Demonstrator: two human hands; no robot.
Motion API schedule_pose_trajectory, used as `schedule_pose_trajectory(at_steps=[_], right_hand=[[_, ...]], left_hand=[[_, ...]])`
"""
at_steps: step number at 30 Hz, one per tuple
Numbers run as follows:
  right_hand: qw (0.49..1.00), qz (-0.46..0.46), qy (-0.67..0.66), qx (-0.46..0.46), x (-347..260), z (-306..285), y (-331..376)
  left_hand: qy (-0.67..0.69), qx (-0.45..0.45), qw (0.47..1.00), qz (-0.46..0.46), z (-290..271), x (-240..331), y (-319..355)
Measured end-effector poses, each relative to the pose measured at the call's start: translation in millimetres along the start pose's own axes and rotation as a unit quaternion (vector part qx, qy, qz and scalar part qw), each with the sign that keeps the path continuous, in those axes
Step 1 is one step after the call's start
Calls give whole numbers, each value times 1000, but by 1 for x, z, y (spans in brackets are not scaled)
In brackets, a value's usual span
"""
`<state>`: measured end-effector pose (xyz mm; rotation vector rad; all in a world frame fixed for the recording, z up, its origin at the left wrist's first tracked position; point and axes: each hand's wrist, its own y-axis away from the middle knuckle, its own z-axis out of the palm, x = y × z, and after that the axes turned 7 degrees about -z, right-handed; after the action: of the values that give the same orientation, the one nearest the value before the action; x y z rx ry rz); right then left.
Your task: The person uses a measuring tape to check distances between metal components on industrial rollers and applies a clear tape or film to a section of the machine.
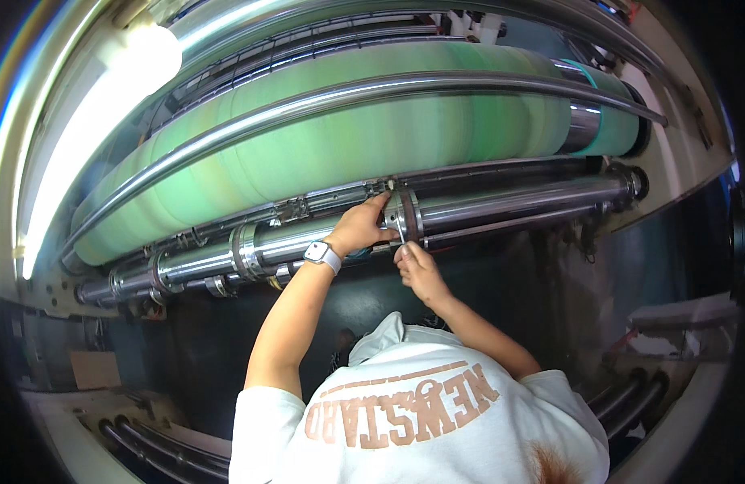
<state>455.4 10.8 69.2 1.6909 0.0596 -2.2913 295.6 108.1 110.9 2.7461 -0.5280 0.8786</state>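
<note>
A polished metal shaft [501, 202] with several ring collars runs across in front of me. My left hand [361, 226], with a watch [317, 252] on its wrist, rests against the shaft just left of one ring collar [408, 214]. Its index finger reaches up over the shaft and the thumb is spread toward the collar; the other fingers are partly hidden. Below the collar, my right hand [421, 274] is closed in a pinch on a thin metal rod-shaped tool [401, 232]. The tool's upper end meets the collar's lower face; its exact tip is too small to make out.
Behind the shaft lies a large green roller [324, 153], crossed by a long metal bar [388, 84]. Another ring collar [245, 250] sits farther left. A bright tube lamp [82, 145] lines the left side. Black pipes [158, 452] lie at the lower left.
</note>
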Motion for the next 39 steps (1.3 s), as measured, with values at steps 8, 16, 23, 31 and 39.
schedule_pose_trajectory(at_steps=[8,16,23,31,39], right_hand=[[969,17,-234,76,16,51,-8],[884,-46,-442,145,23,94,-19],[929,71,-363,22,9,41,-7],[926,158,-336,-65,-5,27,-16],[969,212,-70,-103,-26,-47,-21]], left_hand=[[275,-146,946,-91,-13,-15,-10],[220,-160,961,-55,-8,-30,-22],[147,-159,976,-37,-12,-14,-24],[169,-134,975,-54,-14,-8,-16],[165,-95,980,-52,-2,-6,-13]])
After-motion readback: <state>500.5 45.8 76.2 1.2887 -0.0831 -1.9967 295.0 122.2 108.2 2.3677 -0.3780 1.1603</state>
